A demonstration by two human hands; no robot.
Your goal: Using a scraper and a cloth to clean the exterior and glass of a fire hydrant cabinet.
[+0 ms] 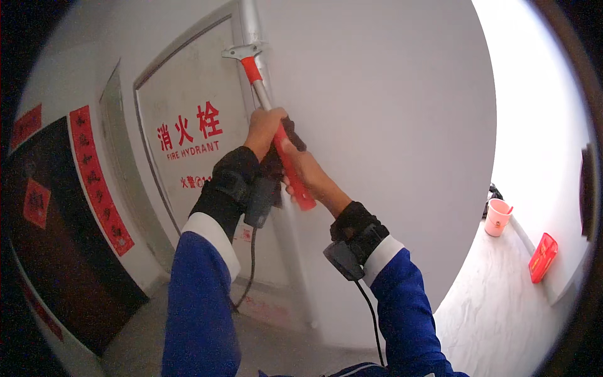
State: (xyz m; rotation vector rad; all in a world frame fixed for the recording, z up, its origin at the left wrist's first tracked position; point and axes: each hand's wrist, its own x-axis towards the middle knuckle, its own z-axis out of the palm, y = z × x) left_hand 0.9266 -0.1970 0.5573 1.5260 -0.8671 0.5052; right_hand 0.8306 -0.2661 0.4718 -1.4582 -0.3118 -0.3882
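Observation:
A long-handled scraper (264, 96) with a flat metal head and red grips slants up across the middle of the view. My left hand (267, 127) is closed around its shaft, just above the lower red grip. Lower down, my right hand (304, 169) wraps that red grip near its end. The scraper's head lies over a silver vertical pipe (251, 26); whether it touches the pipe cannot be told. Left of the pipe is a fire hydrant cabinet door (188, 80) bearing red writing. Black straps with grey cabled devices sit on both my wrists.
A white wall (386, 118) rises right of the pipe. Beyond its edge, a pink bucket (498, 217) and a red bag (543, 258) stand on a pale floor (485, 301). At left is a dark door (61, 226) with red paper strips (101, 184). Cables (372, 306) hang from both wrist devices.

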